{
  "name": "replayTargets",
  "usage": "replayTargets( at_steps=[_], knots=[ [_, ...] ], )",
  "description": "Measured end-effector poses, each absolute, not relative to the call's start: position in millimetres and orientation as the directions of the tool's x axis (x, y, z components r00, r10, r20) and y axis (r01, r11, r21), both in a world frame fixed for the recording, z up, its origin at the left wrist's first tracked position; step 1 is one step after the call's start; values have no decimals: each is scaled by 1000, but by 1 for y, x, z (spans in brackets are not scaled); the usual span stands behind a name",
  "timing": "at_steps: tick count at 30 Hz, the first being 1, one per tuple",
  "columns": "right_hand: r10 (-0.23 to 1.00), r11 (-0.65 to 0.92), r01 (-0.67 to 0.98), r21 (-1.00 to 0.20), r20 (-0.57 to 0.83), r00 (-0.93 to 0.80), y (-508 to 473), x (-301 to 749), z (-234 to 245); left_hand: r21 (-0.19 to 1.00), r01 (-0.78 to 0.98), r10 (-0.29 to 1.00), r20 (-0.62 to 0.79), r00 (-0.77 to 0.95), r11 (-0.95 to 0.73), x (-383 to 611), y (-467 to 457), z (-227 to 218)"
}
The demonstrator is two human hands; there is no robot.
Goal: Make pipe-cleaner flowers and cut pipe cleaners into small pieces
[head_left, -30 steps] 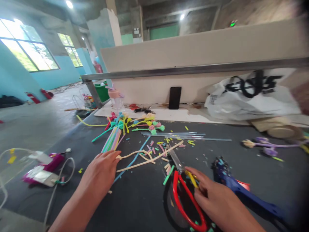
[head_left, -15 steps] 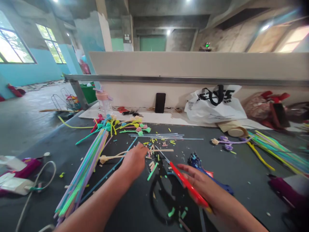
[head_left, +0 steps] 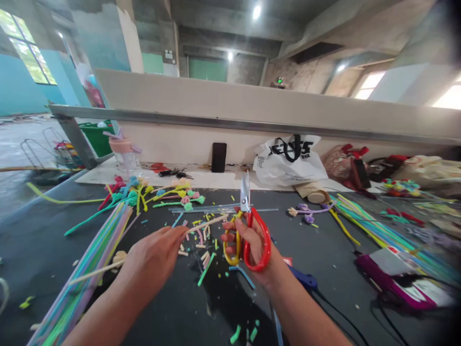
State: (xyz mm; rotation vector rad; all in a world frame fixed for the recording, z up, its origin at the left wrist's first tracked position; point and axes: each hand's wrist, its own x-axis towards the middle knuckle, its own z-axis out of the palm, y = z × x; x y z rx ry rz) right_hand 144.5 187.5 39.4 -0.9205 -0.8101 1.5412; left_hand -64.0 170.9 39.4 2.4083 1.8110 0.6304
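My left hand (head_left: 156, 254) pinches a cream pipe cleaner (head_left: 207, 224), its free end pointing right toward my other hand. In my right hand (head_left: 254, 235) are scissors (head_left: 265, 252) with one red and one yellow handle; fingers pass through the loops, and the blades point up and look closed. Whether the right fingertips touch the cream stem I cannot tell. Below both hands lie short cut bits (head_left: 206, 262) in green, pink, cream and yellow. A cream knob-ended stem (head_left: 95, 274) extends behind my left wrist, over a bundle of pastel stems (head_left: 97, 240).
Fuzzy flower-like pieces (head_left: 187, 198) lie at the back left. Clear thin rods (head_left: 259, 209) lie behind the cut bits. A blue corded tool (head_left: 304, 278) rests right of my right forearm. Farther back stand a phone (head_left: 219, 157) and a white bag (head_left: 290, 161).
The scissors have swung upright and come to the middle in my right hand. My left hand has moved left in view, with the cream stem now showing at its fingertips. The view has turned right.
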Motion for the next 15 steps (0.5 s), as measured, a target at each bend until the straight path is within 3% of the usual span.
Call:
replayTargets(
  at_steps=[5, 15],
  knots=[
    [997, -37, -402, -915, -61, 48, 200, 138, 16, 273, 899, 928, 249, 279, -343, -65, 173, 23],
    [993, -97, -268, -958, -76, -86, 196, 140, 4, 390, 770, 861, 288, 419, -506, -45, 163, 13]
  ],
)
